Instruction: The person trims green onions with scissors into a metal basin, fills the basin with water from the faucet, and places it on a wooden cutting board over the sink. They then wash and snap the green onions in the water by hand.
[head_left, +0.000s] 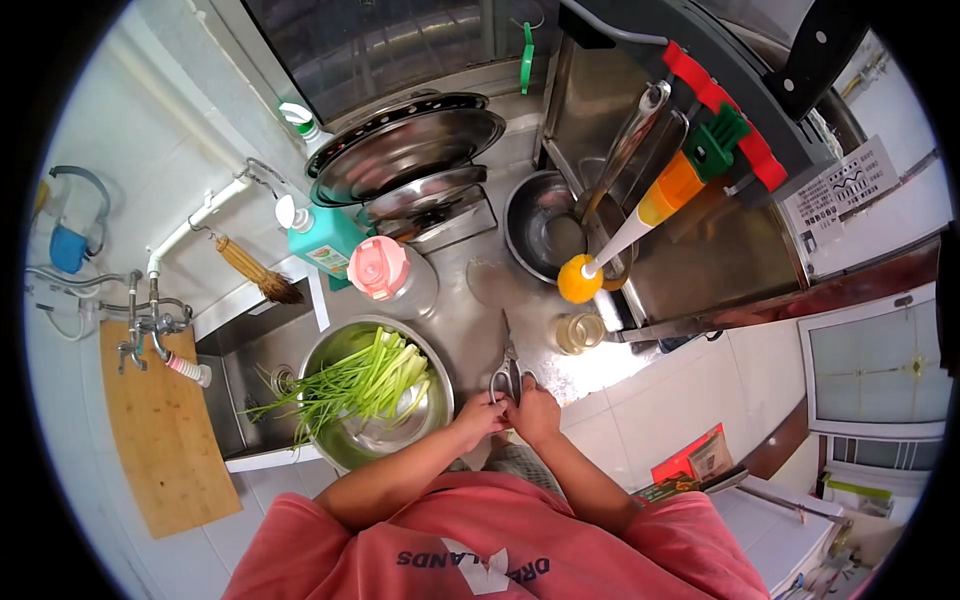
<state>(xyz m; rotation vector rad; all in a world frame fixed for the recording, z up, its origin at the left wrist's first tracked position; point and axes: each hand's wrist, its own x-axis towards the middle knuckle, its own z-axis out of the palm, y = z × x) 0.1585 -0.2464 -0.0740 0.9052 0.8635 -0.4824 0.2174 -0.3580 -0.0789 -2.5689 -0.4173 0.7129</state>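
Observation:
Grey scissors (pixel 508 362) lie between both hands at the counter's front edge, blades pointing away from me. My left hand (pixel 482 415) is closed around the left handle loop. My right hand (pixel 534 408) has its fingers closed at the right loop. Left of the hands, a steel bowl (pixel 440 385) holds long green stalks with leaves (pixel 375 380), some hanging over its left rim. A pink-lidded jug (pixel 380 268) stands behind the bowl.
A sink (pixel 235 350) and wooden board (pixel 165 430) are at the left. Steel basins (pixel 410 145) stand in a rack at the back. A dark bowl (pixel 540 225), glass jar (pixel 580 333) and orange brush (pixel 580 279) are right of centre, near the metal shelf (pixel 720 270).

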